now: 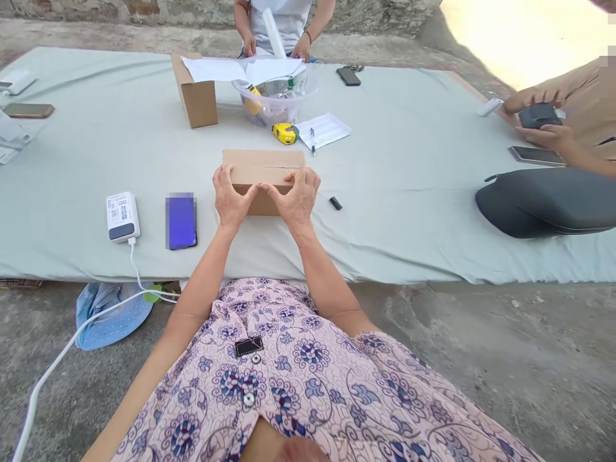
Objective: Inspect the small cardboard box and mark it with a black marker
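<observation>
Closed cardboard box [264,168] on the pale sheet [409,192], right in front of me, both my hands on its near edge. My left hand [229,200] grips the near left corner, fingers curled over the top, thumb pointing in along the front face. My right hand [298,199] does the same at the near right corner, fingers over the top edge, thumb meeting the left thumb about mid-front. Both hands closed around the box, not spread flat.

Just right of my right hand: small black piece [335,203] lying on the sheet, not touching the box. Left of my left hand: phone [181,221], then a white power bank [122,216] with a white cable [72,340] running off the sheet toward me.

Beyond the box: yellow tape measure [285,133], pen [312,140] on a sheet of paper [325,129], clear plastic bowl [274,96] with stuff inside, open cardboard box [195,93] left of it. Farther back, another person's hands [276,46]. Far right of my right hand, a second person's hands [543,122] hold a dark object; a phone lies near them, a dark bag [548,200] nearer me.
</observation>
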### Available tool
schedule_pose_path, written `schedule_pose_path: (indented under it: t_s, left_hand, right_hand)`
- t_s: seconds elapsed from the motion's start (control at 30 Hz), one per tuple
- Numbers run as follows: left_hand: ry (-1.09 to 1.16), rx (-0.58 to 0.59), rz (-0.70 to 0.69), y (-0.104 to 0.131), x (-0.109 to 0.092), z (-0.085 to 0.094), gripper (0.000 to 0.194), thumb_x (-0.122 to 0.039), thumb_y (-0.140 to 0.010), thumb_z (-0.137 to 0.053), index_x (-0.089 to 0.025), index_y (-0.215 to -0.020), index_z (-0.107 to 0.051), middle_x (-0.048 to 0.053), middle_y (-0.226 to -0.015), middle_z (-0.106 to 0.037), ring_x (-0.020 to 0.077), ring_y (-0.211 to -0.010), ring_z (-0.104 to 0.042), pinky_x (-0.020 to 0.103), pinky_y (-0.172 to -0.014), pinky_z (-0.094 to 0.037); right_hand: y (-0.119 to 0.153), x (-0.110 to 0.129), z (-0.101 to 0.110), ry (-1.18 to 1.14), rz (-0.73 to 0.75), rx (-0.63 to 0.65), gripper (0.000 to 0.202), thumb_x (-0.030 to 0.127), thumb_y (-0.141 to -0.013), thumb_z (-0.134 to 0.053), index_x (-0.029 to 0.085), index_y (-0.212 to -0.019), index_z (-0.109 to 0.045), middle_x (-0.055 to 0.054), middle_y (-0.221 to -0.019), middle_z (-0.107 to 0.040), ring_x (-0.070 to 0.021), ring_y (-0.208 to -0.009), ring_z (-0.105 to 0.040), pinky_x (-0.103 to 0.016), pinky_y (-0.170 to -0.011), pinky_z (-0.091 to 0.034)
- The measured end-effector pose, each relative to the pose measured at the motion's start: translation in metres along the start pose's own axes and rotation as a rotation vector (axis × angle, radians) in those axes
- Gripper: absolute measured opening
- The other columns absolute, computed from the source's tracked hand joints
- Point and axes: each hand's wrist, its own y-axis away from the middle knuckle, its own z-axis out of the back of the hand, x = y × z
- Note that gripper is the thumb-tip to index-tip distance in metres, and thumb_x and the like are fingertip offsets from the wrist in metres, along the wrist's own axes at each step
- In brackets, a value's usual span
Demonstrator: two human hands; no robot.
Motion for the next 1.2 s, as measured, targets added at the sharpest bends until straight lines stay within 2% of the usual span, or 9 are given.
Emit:
schedule_pose_path:
  t_s: [0.17,0.27,0.37,0.5,0.67,0.77,0.83,1.03,1.2]
  left_hand:
    - [0.005,0.054,0.033,-0.005,-0.002,0.007,0.080,-0.061,-0.066,-0.087,-0.027,-0.129,-0.052,0.016,-0.147,-0.045,0.0337,-0.147,-0.037,0.054,-0.125,-0.030]
    - [0.040,0.074,0.046,-0.007,-0.001,0.007,0.079,-0.058,-0.066,-0.088,-0.027,-0.128,-0.051,0.016,-0.150,-0.043,0.0330,-0.149,-0.035,0.053,-0.127,-0.028]
    - [0.044,0.072,0.042,-0.007,-0.001,0.007,0.077,-0.055,-0.066,-0.089,-0.026,-0.127,-0.052,0.016,-0.150,-0.042,0.0330,-0.150,-0.033,0.052,-0.126,-0.028]
    - [-0.033,0.091,0.040,-0.007,-0.002,0.009,0.076,-0.054,-0.069,-0.087,-0.026,-0.129,-0.050,0.017,-0.151,-0.043,0.0318,-0.150,-0.036,0.051,-0.122,-0.036]
    - [-0.180,0.124,0.038,-0.009,-0.002,0.011,0.077,-0.057,-0.073,-0.083,-0.025,-0.133,-0.048,0.017,-0.150,-0.044,0.0297,-0.149,-0.038,0.047,-0.116,-0.045]
    - [-0.194,0.113,0.011,-0.010,0.001,0.012,0.080,-0.063,-0.071,-0.082,-0.024,-0.132,-0.049,0.018,-0.150,-0.045,0.0310,-0.148,-0.040,0.048,-0.114,-0.047]
    - [-0.193,0.104,-0.013,-0.011,0.005,0.012,0.080,-0.067,-0.070,-0.081,-0.024,-0.131,-0.050,0.017,-0.149,-0.046,0.0316,-0.148,-0.040,0.049,-0.115,-0.046]
    - [-0.177,0.065,-0.086,-0.014,0.014,0.014,0.080,-0.070,-0.070,-0.079,-0.021,-0.128,-0.054,0.018,-0.146,-0.050,0.0313,-0.146,-0.043,0.047,-0.123,-0.036]
    - [-0.161,-0.008,-0.139,-0.015,0.019,0.019,0.083,-0.078,-0.068,-0.075,-0.020,-0.125,-0.055,0.015,-0.137,-0.057,0.0296,-0.139,-0.050,0.044,-0.121,-0.038]
  right_hand:
    - [-0.001,-0.008,0.003,-0.059,0.031,0.034,0.046,0.068,-0.089,-0.059,0.026,-0.106,-0.063,-0.013,-0.119,-0.061,-0.0338,-0.140,-0.043,-0.061,-0.123,-0.033]
    - [-0.001,-0.016,0.015,-0.135,0.079,0.070,0.035,0.059,-0.097,-0.052,0.028,-0.103,-0.067,-0.010,-0.119,-0.068,-0.0292,-0.138,-0.049,-0.057,-0.126,-0.032]
    - [-0.002,-0.023,0.029,-0.252,0.122,0.089,0.035,0.054,-0.101,-0.046,0.030,-0.102,-0.070,-0.007,-0.122,-0.072,-0.0252,-0.136,-0.054,-0.053,-0.126,-0.036]
    - [-0.004,-0.032,0.038,-0.428,0.114,0.082,0.040,0.059,-0.099,-0.047,0.029,-0.103,-0.073,-0.005,-0.122,-0.074,-0.0234,-0.135,-0.059,-0.049,-0.124,-0.040]
    - [0.000,-0.046,0.027,-0.648,0.030,0.050,0.041,0.062,-0.094,-0.056,0.031,-0.114,-0.073,-0.002,-0.131,-0.072,-0.0215,-0.138,-0.058,-0.044,-0.125,-0.040]
    - [0.005,-0.057,0.013,-0.760,-0.088,0.012,0.054,0.067,-0.088,-0.061,0.032,-0.129,-0.066,-0.003,-0.146,-0.063,-0.0219,-0.141,-0.056,-0.045,-0.123,-0.043]
    - [0.010,-0.063,0.004,-0.819,-0.170,-0.010,0.064,0.071,-0.084,-0.063,0.030,-0.132,-0.065,-0.005,-0.150,-0.060,-0.0233,-0.141,-0.056,-0.045,-0.121,-0.044]
    - [0.022,-0.066,-0.002,-0.864,-0.226,-0.014,0.064,0.070,-0.082,-0.066,0.026,-0.128,-0.069,-0.006,-0.141,-0.068,-0.0234,-0.138,-0.058,-0.043,-0.120,-0.046]
    - [0.025,-0.065,0.000,-0.843,-0.221,-0.002,0.058,0.068,-0.083,-0.066,0.025,-0.122,-0.073,-0.008,-0.134,-0.072,-0.0233,-0.129,-0.064,-0.043,-0.115,-0.050]
